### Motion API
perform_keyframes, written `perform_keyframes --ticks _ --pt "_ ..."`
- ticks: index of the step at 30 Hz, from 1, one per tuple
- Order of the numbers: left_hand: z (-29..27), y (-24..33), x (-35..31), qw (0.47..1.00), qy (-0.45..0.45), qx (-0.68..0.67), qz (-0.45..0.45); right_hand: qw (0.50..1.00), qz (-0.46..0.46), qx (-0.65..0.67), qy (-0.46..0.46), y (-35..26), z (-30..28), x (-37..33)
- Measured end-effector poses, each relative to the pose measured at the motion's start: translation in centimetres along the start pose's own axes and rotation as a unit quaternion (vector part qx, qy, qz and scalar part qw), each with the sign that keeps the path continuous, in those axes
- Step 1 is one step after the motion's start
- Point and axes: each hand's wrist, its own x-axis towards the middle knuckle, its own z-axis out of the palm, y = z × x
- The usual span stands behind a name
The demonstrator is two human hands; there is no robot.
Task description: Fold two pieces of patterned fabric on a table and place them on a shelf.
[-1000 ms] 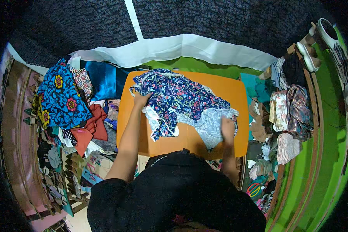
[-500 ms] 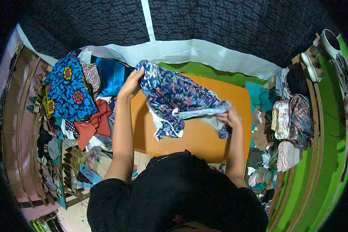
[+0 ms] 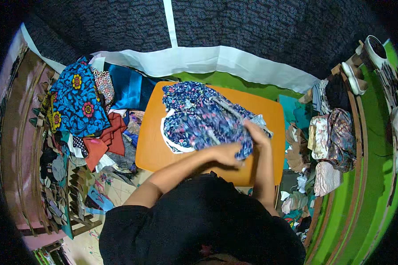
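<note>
A navy floral garment (image 3: 194, 119) with white trim lies bunched and partly spread over the orange table (image 3: 152, 152). Part of it is blurred by motion. My left hand (image 3: 227, 154) has crossed to the garment's near right end, its fingers closed on the fabric there. Just beside it, my right hand (image 3: 257, 134) grips the garment's right edge, its fingers partly hidden by cloth. White lining shows at the left edge and the right end.
On the left are a blue floral cloth (image 3: 77, 104), shiny blue fabric (image 3: 124, 90) and rust-red pieces (image 3: 112, 137). Folded patterned clothes (image 3: 342, 134) sit on the right, below a white shoe (image 3: 353, 78). A dark patterned curtain (image 3: 252, 26) hangs behind.
The garment has come down from a raised, stretched hold onto the table. My left hand has moved from its far left corner to its near right end, close to my right hand.
</note>
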Motion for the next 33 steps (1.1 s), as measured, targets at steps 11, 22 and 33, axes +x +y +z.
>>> perform_keyframes --ticks 11,22,33 --pt "1.7 -4.0 -2.0 0.983 -0.076 -0.113 -0.120 0.974 -0.107 0.148 0.135 10.2 -3.5 3.4" --pt "-2.6 -15.1 -6.0 0.861 0.354 0.153 -0.331 0.852 -0.095 0.289 0.426 8.7 -11.9 -9.2" --pt "0.8 -19.3 -8.3 0.835 0.435 0.187 -0.281 0.853 -0.160 -0.401 0.293 11.9 -3.4 -2.5"
